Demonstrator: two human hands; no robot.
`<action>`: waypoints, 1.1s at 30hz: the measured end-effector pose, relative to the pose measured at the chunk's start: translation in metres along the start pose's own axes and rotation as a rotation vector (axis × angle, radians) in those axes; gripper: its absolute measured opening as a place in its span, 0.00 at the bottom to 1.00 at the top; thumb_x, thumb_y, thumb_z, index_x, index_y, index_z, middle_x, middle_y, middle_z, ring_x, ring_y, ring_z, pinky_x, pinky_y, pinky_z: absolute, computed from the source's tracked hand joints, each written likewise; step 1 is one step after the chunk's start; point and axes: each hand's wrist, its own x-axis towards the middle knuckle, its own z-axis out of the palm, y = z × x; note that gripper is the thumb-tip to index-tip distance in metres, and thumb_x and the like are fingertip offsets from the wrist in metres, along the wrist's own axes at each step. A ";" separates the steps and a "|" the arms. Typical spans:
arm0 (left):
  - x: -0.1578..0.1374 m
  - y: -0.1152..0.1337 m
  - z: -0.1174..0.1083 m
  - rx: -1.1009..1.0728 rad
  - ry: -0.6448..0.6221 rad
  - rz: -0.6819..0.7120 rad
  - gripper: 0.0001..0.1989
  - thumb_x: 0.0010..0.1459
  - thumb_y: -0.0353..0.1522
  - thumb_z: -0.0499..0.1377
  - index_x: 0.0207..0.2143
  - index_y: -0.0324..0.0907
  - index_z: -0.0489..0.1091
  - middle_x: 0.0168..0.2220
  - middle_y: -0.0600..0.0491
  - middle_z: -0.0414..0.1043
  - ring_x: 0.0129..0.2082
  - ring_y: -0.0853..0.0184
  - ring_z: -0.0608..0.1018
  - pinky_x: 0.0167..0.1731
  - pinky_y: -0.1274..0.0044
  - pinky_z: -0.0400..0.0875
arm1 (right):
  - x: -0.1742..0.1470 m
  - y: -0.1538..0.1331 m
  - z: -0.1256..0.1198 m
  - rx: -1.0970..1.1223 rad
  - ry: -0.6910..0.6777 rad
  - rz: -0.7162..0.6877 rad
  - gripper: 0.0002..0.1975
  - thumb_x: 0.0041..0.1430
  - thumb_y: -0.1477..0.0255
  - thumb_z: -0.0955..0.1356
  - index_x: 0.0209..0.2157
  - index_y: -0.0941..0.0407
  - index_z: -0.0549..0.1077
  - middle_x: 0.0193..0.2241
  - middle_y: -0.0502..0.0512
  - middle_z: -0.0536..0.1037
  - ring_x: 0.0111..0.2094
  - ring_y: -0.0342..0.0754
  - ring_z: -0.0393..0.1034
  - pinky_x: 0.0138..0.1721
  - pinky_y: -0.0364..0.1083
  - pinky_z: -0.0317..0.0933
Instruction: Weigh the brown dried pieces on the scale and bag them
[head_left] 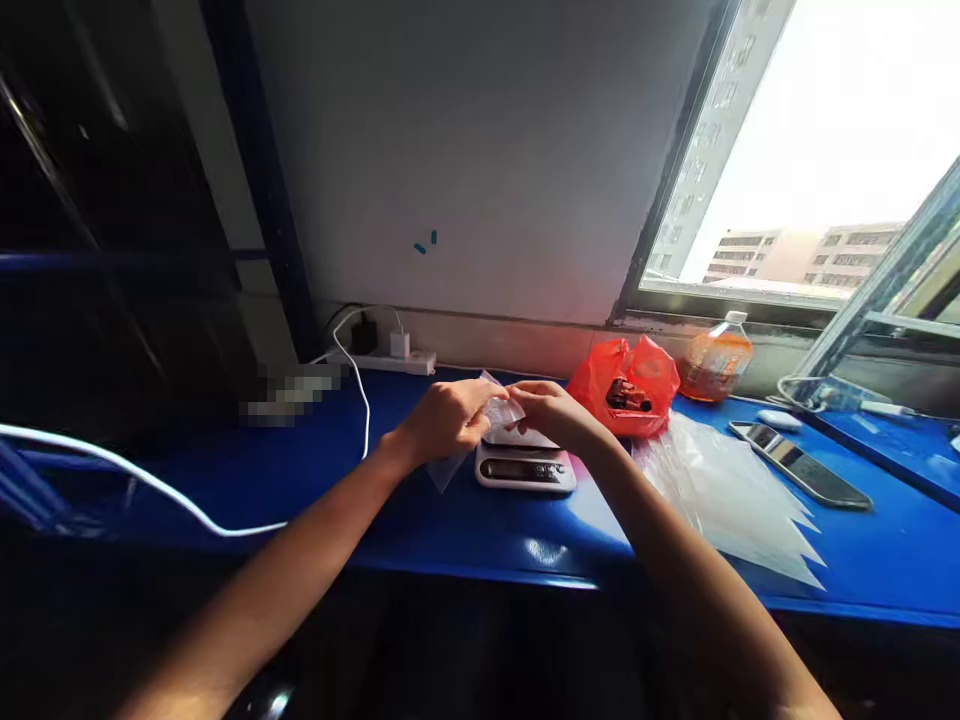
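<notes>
Both hands meet over a small white digital scale (pixel 526 472) on the blue table. My left hand (pixel 450 412) is closed on a clear plastic bag (pixel 501 413), whose upper edge sticks up between the hands. From the other side, my right hand (pixel 551 408) pinches the same bag with thumb and fingers. A clear plastic corner hangs below my left hand, left of the scale. The hands and bag partly cover the weighing plate, and whatever the bag may contain cannot be made out.
Right of the scale stands an open red plastic bag (pixel 626 385) with dark items inside. Flat clear bags (pixel 735 490), a phone (pixel 801 464), a white mouse (pixel 779 420) and an orange drink bottle (pixel 718 358) lie or stand beyond. Behind are a power strip (pixel 375 362) and white cable (pixel 358 385).
</notes>
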 end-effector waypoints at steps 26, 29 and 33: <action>-0.003 -0.023 0.037 -0.178 0.095 -0.124 0.09 0.64 0.35 0.52 0.46 0.43 0.64 0.24 0.59 0.68 0.21 0.72 0.70 0.23 0.81 0.62 | -0.008 -0.001 -0.002 0.107 0.151 0.032 0.16 0.44 0.68 0.74 0.37 0.55 0.74 0.29 0.50 0.76 0.29 0.43 0.70 0.32 0.44 0.62; 0.000 -0.024 0.037 -0.174 0.112 -0.108 0.07 0.63 0.34 0.53 0.41 0.43 0.66 0.23 0.59 0.68 0.20 0.73 0.69 0.23 0.81 0.61 | -0.008 -0.002 0.000 0.046 0.151 0.016 0.16 0.45 0.67 0.74 0.37 0.55 0.74 0.29 0.49 0.74 0.28 0.41 0.67 0.31 0.43 0.60; 0.000 -0.025 0.039 -0.176 0.118 -0.074 0.05 0.63 0.35 0.55 0.38 0.43 0.66 0.23 0.59 0.68 0.20 0.73 0.70 0.23 0.81 0.62 | -0.007 0.000 -0.001 -0.028 0.158 0.036 0.17 0.46 0.65 0.73 0.38 0.56 0.74 0.29 0.49 0.74 0.26 0.40 0.65 0.29 0.42 0.58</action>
